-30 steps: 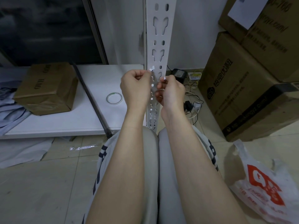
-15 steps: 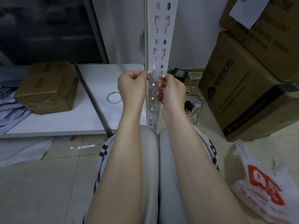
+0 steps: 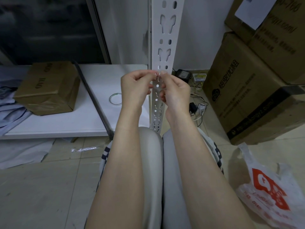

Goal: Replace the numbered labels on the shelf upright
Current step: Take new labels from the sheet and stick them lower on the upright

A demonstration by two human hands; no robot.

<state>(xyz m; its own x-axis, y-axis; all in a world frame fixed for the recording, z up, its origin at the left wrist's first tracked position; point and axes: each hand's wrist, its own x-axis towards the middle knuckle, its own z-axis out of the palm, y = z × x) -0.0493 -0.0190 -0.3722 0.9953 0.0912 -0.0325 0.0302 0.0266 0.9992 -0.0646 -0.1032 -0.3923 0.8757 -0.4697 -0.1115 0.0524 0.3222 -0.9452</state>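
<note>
Pinching a tiny white label (image 3: 158,74) between them, the left hand (image 3: 136,90) and right hand (image 3: 177,94) meet with curled fingers (image 3: 146,75) at the front of the white slotted shelf upright (image 3: 165,38). The upright stands at the right edge of a low white shelf board (image 3: 66,123). Any number on the label is too small to read. A tape ring (image 3: 115,98) lies near that edge.

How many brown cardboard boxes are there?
3. The left box lies on the white board; the big box stands on the floor at right; the top box sits on it. Others may be hidden.
</note>
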